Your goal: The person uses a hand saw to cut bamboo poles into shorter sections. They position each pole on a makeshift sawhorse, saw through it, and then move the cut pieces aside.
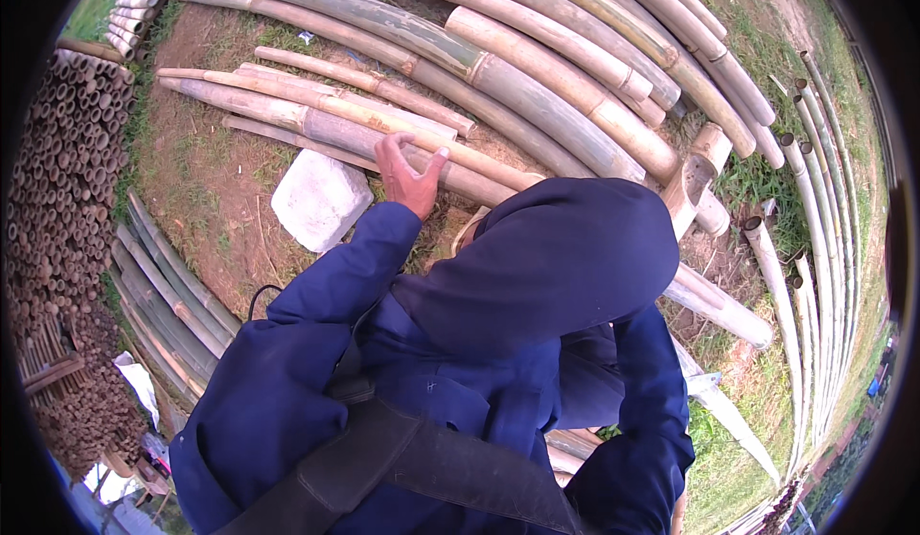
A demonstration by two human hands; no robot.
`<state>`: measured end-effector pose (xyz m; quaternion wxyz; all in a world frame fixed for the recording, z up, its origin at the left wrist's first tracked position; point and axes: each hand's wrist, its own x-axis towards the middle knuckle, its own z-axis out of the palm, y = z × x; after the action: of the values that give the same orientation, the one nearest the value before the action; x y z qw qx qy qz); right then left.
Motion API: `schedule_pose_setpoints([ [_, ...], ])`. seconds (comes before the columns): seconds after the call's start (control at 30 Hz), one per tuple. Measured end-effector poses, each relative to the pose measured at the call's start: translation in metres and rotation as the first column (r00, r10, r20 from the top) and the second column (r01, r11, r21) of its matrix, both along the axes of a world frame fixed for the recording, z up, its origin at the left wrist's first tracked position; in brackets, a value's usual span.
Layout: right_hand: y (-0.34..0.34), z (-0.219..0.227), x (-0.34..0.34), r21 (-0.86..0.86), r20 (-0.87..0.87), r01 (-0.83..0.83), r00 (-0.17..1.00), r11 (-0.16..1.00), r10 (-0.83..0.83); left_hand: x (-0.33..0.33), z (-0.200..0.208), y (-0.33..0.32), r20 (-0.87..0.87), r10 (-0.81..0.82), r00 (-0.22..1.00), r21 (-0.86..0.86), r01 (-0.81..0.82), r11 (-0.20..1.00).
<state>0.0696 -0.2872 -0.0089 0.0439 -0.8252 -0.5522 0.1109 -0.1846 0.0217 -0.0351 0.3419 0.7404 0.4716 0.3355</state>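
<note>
My left hand (410, 179) rests on a greyish bamboo pole (335, 131), with its fingers bent over the pole and the thumb set apart from them. Along that pole's far side lies a thinner, pale bamboo piece (467, 155), close to my fingertips. My bent knee, in dark cloth, covers the poles' right ends. From the lower right my right sleeve (654, 372) runs up behind the knee, which hides my right hand. Beyond the knee, a pale bamboo length (719, 305) sticks out to the right.
A whitish block (321, 200) sits on the soil left of my hand. Long bamboo poles (383, 22) lie across the far side. A notched bamboo piece (698, 176) stands past my knee. More poles (815, 248) lie right, and stacked cut bamboo (67, 171) rises left.
</note>
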Motion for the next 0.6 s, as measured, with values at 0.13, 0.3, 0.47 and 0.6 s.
schedule_pose_setpoints([
  [0.13,0.006,-0.010,-0.002,0.020,-0.040,-0.017,0.999,1.000,0.017,-0.068,-0.085,0.056,-0.056,0.630,0.775,-0.744,-0.453,0.491],
  [0.3,-0.002,-0.014,-0.001,0.033,-0.051,0.004,0.999,0.999,-0.003,-0.042,-0.074,0.064,-0.002,0.563,0.827,-0.905,-0.241,0.351],
  [0.47,0.000,-0.024,-0.001,0.075,-0.089,0.008,0.996,0.997,-0.001,-0.021,-0.055,0.111,-0.327,0.395,0.859,-0.736,-0.493,0.464],
  [0.6,-0.008,-0.035,0.000,0.078,-0.127,0.026,0.992,0.997,-0.016,-0.014,-0.026,0.104,-0.520,0.233,0.822,-0.659,-0.560,0.503],
])
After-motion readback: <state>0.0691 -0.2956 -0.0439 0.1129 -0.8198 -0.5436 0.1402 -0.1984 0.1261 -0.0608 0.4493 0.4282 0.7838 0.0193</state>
